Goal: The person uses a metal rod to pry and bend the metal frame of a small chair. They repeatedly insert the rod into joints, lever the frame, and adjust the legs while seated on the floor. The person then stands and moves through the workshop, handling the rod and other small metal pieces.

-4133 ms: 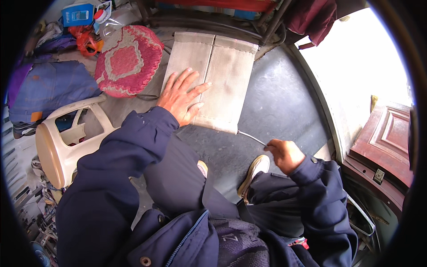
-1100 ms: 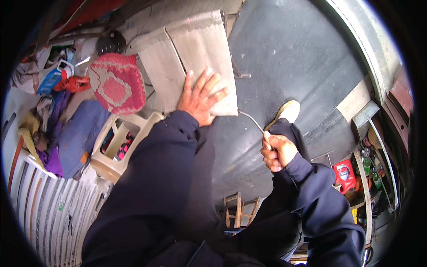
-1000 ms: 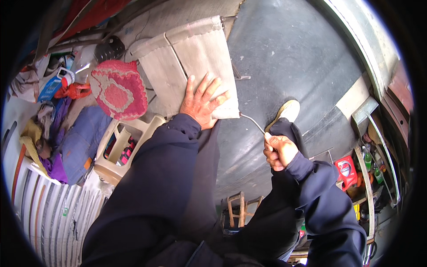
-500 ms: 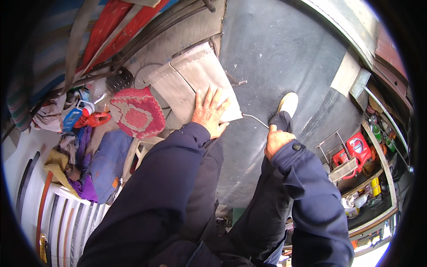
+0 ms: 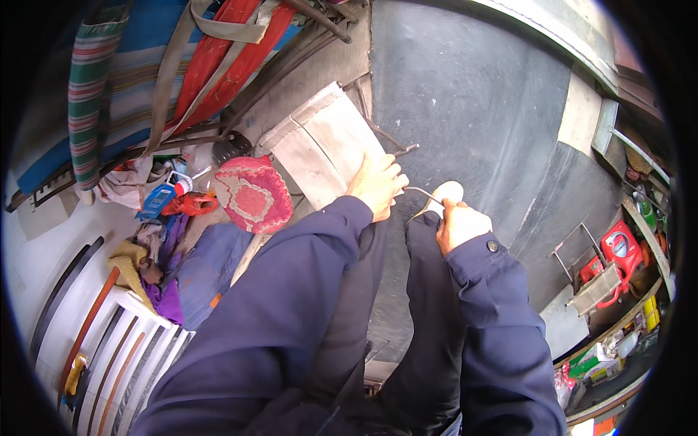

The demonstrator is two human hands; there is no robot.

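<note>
A pale beige fabric stool seat (image 5: pixel 316 142) lies tilted in front of me, with thin metal legs (image 5: pixel 396 149) at its far side. My left hand (image 5: pixel 376 190) grips the seat's near right corner, fingers bent over the fabric. My right hand (image 5: pixel 460 224) is closed on a thin bent metal rod (image 5: pixel 423 192). From the fist the rod reaches left to that same corner, close by my left fingertips. Its tip is hard to make out there, and whatever part lies inside the fist is hidden. A shoe (image 5: pixel 447 194) shows just beyond the rod.
A red-and-beige round mat (image 5: pixel 253 195) lies left of the seat, near a blue bottle (image 5: pixel 156 201) and folded denim (image 5: pixel 218 265). A white slatted rack (image 5: pixel 138 341) stands lower left. On the right, a shelf holds a red jug (image 5: pixel 620 251). Dark sheeting (image 5: pixel 472 87) covers the floor.
My left hand has gone from lying flat with spread fingers to gripping the seat's corner. The right hand still holds the rod. The view has shifted, moving the scene in the picture.
</note>
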